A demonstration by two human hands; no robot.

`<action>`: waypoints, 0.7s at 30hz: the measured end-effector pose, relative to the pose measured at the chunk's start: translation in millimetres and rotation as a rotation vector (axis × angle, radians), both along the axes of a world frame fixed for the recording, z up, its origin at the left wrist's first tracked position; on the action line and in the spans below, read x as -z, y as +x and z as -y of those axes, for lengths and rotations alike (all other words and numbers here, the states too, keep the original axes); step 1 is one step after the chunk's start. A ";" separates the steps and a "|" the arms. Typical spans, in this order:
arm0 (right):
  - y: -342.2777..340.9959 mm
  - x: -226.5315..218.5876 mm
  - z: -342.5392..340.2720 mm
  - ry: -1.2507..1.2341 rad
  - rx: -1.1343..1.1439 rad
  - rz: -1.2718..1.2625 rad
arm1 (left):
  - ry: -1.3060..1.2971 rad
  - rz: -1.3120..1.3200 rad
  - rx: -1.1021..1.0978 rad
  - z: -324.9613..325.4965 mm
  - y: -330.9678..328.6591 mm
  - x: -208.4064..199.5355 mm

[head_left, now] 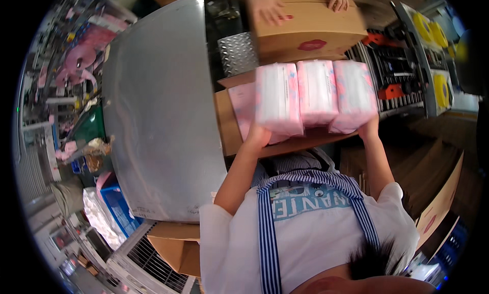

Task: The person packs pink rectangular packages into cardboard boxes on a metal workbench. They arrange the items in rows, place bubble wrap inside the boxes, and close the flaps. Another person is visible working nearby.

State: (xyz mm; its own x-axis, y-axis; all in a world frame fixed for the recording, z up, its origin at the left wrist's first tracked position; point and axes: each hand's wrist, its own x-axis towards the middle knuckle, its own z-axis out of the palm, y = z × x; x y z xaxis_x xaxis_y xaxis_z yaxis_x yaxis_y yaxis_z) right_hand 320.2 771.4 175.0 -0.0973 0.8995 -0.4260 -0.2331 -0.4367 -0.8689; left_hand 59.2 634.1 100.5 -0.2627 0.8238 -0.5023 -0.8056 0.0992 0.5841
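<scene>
- Both hands grasp one row of three packs (317,93), pressing it from its two ends; the left hand (259,135) is at the left pack's lower corner and the right hand (370,126) at the right pack's, with fingers mostly hidden.
- These packs are pink and white, wrapped in clear-looking film, side by side over an open cardboard box (227,128) in front of the person.
- Pink packaging (241,103) shows inside that box, left of the row.
- Just beyond, a closed carton (305,37) with a red mark stands on the line, somewhat blurred.
- Another person's two hands (270,11) rest on the carton's top.
- Left of the open box lies a wide, smooth metal table (158,105).
- To the right are a roller conveyor (405,101) and a machine frame with yellow wheels (441,90).
</scene>
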 end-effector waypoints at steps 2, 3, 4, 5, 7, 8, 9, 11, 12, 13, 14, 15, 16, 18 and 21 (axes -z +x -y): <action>29.6 68.4 -29.5 -0.041 -0.055 0.014 | -0.103 0.241 0.230 -27.3 8.2 64.0; 22.6 77.1 -42.3 -0.247 -0.040 0.060 | -0.162 0.355 0.349 -33.6 13.5 81.0; 60.2 135.4 -65.1 -0.268 -0.057 0.186 | -0.275 0.260 0.361 -45.8 31.4 72.8; 54.0 144.7 -67.7 -0.048 -0.234 0.741 | -0.376 0.135 0.321 -49.2 40.0 64.5; 1.4 66.4 -40.7 0.775 -0.153 0.939 | -0.434 -0.109 0.135 -34.2 42.4 70.5; -15.7 23.6 -29.9 1.168 -0.075 1.271 | -0.432 -0.560 0.119 -27.3 47.3 69.4; -18.2 22.5 -28.3 1.032 -0.307 1.253 | -0.398 -1.005 0.110 -25.5 54.8 63.0; -23.5 42.5 -32.1 0.697 -0.654 1.083 | -0.380 -1.566 0.145 -25.6 68.1 38.7; -30.3 68.4 -38.9 0.684 -0.659 1.103 | -0.336 -1.705 0.240 -25.1 66.0 37.6; -36.9 97.3 -49.2 0.679 -0.663 1.130 | -0.284 -1.837 0.329 -30.7 62.7 39.9; -40.2 122.8 -61.5 0.675 -0.671 1.163 | -0.230 -1.961 0.420 -37.2 61.1 44.8; -42.1 137.7 -74.4 0.609 -0.756 1.176 | -0.304 -1.955 0.565 -44.0 57.1 52.5; -41.6 155.4 -90.4 0.541 -0.831 1.188 | -0.372 -1.947 0.714 -56.4 54.1 59.7; -24.5 207.2 -102.6 0.678 -1.006 1.358 | -0.454 -1.909 1.062 -75.7 58.4 66.1; 2.2 171.7 -52.6 0.560 -1.404 1.251 | -0.588 -1.806 1.270 -45.0 69.5 68.7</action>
